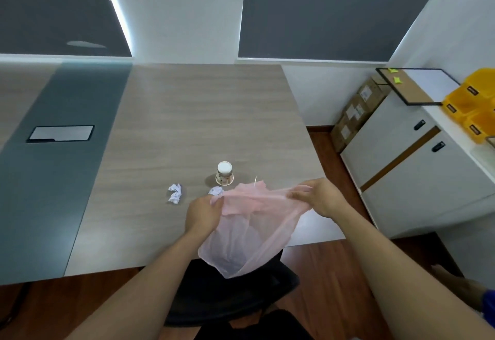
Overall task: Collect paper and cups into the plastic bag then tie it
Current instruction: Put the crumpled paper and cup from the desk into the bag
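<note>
The bag (246,235) is thin, translucent pink plastic, crumpled and slack, held up over the near edge of the table (187,114). Its mouth is stretched sideways between both hands, and its body sags down past the table edge in front of a black chair (230,294). The left hand (202,215) is clenched on the left side of the rim; the right hand (320,196) pinches the right side with fingers and thumb.

Just beyond the bag, a paper cup (224,173) stands upside down on the table, white with a printed pattern too small to make out. A crumpled paper ball (175,193) lies to its left, well clear of the bag. A second ball (216,191) sits just near of the cup, partly hidden behind the bag's rim and the left hand.

Whether anything lies inside the bag cannot be told through the folds
</note>
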A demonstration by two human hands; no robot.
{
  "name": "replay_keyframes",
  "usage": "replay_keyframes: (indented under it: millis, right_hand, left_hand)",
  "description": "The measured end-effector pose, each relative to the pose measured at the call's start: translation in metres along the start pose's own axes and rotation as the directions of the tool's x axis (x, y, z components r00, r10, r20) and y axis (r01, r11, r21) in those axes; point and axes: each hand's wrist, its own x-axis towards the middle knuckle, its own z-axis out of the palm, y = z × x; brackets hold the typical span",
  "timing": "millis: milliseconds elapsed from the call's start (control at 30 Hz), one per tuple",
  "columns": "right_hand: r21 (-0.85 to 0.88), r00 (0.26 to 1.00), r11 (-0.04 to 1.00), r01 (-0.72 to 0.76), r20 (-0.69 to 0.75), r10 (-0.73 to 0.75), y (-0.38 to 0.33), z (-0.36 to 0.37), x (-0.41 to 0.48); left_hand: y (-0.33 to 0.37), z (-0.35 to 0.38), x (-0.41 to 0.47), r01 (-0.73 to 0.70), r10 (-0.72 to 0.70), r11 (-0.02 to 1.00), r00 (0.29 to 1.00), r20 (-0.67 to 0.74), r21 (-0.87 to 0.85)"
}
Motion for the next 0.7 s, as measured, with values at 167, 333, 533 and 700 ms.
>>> replay_keyframes:
  millis: [167, 333, 533, 700]
  right_hand:
    - [-0.092, 0.966, 0.98, -0.176, -0.205, 0.154, 0.033, -0.011, 0.026]
    - [-0.271, 0.985, 0.961, -0.048, 0.144, 0.09, -0.007, -0.001, 0.018]
    - [-0.285, 0.982, 0.947, 0.15, 0.153, -0.11, -0.03, 0.043, 0.025]
    - [0.009, 1.0, 1.0, 0.024, 0.005, -0.024, -0.015, 0.047, 0.044]
  left_hand:
    - [0.002, -0.006, 0.008, -0.049, 0.048, 0.998, 0.998, -0.035, -0.044]
    - [0.04, 0.001, 0.013, -0.256, 0.257, 0.966, 0.965, 0.049, -0.041]
    - [0.071, 0.018, 0.013, -0.46, 0.465, 0.885, 0.877, 0.122, -0.071]
    - [0.051, 0.031, 0.024, -0.361, 0.363, 0.931, 0.932, 0.021, -0.057]
